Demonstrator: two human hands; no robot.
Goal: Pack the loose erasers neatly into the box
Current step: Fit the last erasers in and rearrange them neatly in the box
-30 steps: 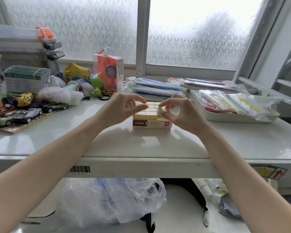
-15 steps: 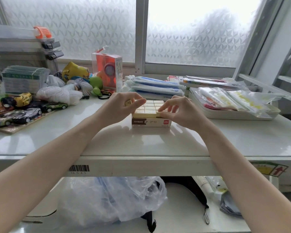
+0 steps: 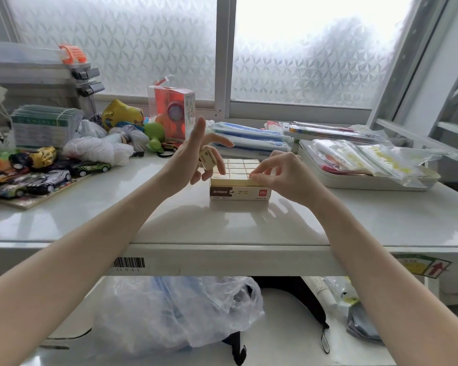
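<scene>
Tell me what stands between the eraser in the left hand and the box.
Nothing visible does. The left hand holds the loose eraser just above the box, at its left end; the right hand touches the near right erasers, off that path.
</scene>
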